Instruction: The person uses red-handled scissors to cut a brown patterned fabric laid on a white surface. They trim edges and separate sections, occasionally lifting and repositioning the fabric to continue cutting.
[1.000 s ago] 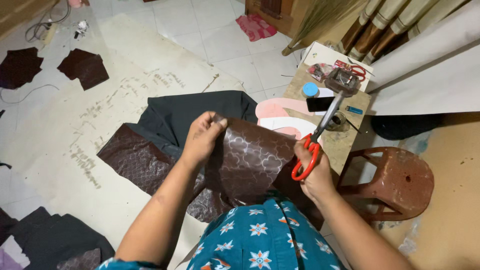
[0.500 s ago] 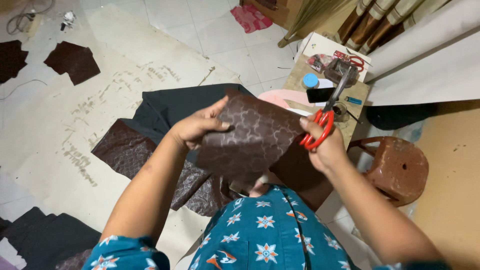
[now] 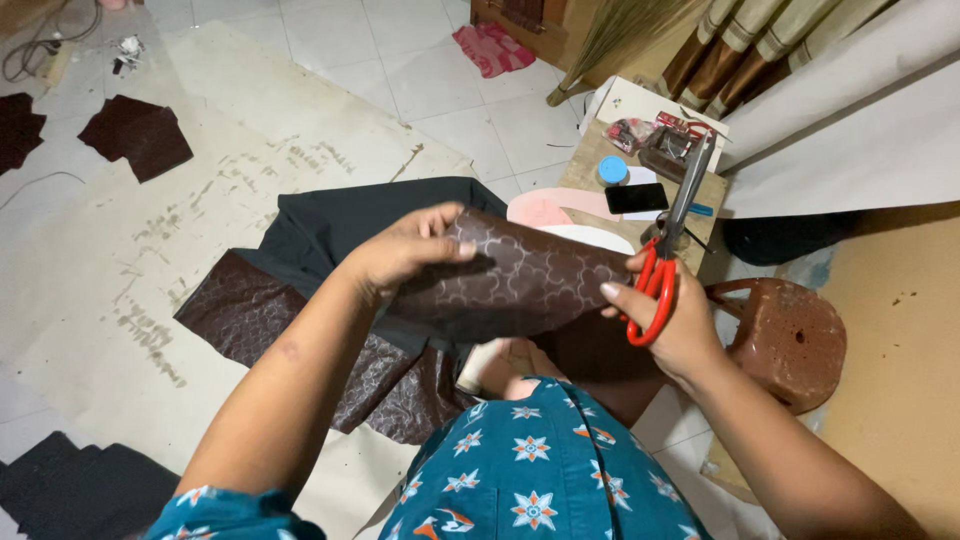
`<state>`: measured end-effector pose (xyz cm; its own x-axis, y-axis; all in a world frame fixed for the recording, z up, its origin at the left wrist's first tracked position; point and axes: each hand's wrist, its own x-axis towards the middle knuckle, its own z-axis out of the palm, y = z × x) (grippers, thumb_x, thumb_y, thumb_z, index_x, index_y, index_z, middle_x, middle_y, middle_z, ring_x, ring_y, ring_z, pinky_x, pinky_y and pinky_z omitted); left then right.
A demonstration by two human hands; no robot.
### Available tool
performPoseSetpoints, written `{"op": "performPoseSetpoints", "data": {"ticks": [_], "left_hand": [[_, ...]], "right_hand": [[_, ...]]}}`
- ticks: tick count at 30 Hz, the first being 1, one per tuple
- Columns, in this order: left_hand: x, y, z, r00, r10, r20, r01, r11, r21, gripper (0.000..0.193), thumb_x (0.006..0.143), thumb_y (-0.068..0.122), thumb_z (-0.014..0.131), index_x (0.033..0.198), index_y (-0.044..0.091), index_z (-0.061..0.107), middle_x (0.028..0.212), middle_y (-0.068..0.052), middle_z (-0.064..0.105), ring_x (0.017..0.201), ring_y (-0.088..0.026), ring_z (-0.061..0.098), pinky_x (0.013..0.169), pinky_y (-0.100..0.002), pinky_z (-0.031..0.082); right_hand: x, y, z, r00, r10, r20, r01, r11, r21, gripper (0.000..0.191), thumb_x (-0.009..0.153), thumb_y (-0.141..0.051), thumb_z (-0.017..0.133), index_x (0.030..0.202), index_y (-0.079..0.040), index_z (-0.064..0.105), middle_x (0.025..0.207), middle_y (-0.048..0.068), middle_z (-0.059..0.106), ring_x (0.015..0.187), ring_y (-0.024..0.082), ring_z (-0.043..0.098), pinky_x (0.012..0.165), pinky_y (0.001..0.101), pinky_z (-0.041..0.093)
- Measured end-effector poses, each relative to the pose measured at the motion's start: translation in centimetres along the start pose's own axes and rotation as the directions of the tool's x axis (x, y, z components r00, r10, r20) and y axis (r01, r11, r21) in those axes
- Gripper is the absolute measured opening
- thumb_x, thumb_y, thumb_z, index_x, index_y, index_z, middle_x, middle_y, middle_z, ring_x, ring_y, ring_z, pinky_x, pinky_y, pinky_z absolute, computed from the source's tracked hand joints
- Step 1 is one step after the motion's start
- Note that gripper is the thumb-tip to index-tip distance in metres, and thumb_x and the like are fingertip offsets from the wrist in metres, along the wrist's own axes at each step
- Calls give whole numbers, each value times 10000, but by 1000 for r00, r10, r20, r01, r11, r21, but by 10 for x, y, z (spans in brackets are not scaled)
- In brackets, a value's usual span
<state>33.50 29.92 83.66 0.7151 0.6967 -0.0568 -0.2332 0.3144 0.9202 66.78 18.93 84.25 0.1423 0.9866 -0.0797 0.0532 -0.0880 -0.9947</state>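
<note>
My left hand [image 3: 400, 255] pinches the upper left edge of a dark brown patterned fabric piece [image 3: 520, 280] held up in front of me. My right hand [image 3: 665, 320] grips red-handled scissors [image 3: 665, 250], blades closed and pointing up and away, while its thumb and fingers also touch the fabric piece's right edge. The piece curves between both hands above my lap. More of the same brown patterned fabric [image 3: 270, 320] lies on the floor below, partly under a black cloth [image 3: 350, 220].
A low wooden board [image 3: 640, 170] ahead carries a phone, a blue lid and small clutter. A brown plastic stool [image 3: 790, 340] stands at right. Brown fabric scraps [image 3: 135, 135] lie far left on pale paper sheeting [image 3: 150, 240]. A broom and curtains are at the back.
Both hands lifted the cut brown piece off the floor fabric and brought it up level in front of me; the scissors came up with my right hand.
</note>
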Motion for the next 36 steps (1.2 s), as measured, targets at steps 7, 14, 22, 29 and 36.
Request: {"op": "performPoseSetpoints", "data": {"ticks": [7,14,22,29,36], "left_hand": [[-16,7,27,992,-122,-36,126,983,137,649,876,24,659,1510,47,521,1133,-49,679,900,-129,586,809,-297,472],[-46,-5,18,978,-29,-205,16,997,-69,619,818,-18,603,1431,6,522,1214,-104,718,1048,-179,688,929,-316,555],[-80,-35,19,963,-70,-261,23,983,-182,640,835,-22,601,1468,3,510,1205,-113,714,1049,-179,689,943,-315,555],[-87,-33,23,955,-123,-271,93,988,-124,538,857,-19,608,1395,-9,583,1095,-99,747,934,-163,711,855,-316,572],[-86,-28,28,966,-61,-251,55,998,-30,453,885,-7,617,1337,-19,639,1068,-77,752,922,-140,701,848,-298,570]], "right_hand": [[-3,-24,-35,970,111,215,-24,930,-368,333,899,-114,681,1207,-33,584,1021,77,689,879,147,705,789,316,618],[-36,-21,-82,671,529,520,-303,835,-458,436,924,-223,691,1302,-78,528,1012,53,621,912,134,621,839,282,564],[-46,18,-74,549,551,628,-325,833,-448,421,961,-262,598,1295,-9,552,985,49,640,877,149,655,799,285,549],[-20,3,-47,575,517,634,-207,842,-498,459,931,-276,628,1313,-24,592,961,30,649,849,145,671,820,280,562],[-15,-22,-26,565,599,567,-164,755,-635,420,923,-224,645,1311,-64,623,908,21,635,847,118,615,809,277,544]]}}
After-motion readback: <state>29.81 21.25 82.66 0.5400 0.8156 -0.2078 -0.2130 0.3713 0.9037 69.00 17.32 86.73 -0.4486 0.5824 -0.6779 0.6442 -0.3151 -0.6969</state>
